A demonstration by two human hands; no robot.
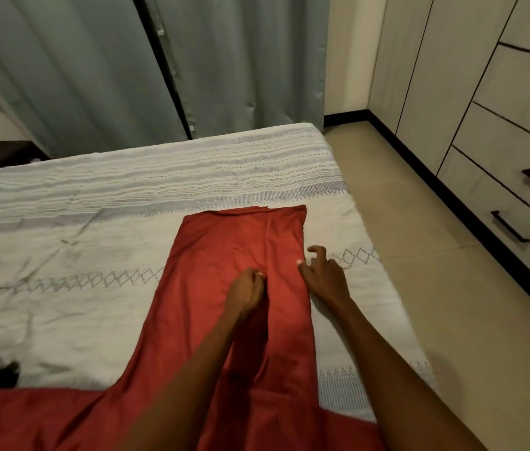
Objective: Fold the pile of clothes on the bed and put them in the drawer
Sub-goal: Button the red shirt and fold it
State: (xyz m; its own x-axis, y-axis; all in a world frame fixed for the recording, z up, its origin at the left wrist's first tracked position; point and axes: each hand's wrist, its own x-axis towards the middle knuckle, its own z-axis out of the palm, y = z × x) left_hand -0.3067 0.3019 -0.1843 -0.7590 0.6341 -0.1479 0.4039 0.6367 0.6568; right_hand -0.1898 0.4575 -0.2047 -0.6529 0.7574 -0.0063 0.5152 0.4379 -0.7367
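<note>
One red garment [224, 255] under two hands, left [245, 289] seemingly pinching.

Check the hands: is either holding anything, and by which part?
Left hand looks pinched on the red garment at its centre fold line. Right hand rests open at the garment's right edge, gripping nothing.

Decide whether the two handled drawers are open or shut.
Shut: both handled drawers sit flush with the wardrobe front, no gap showing.
</note>
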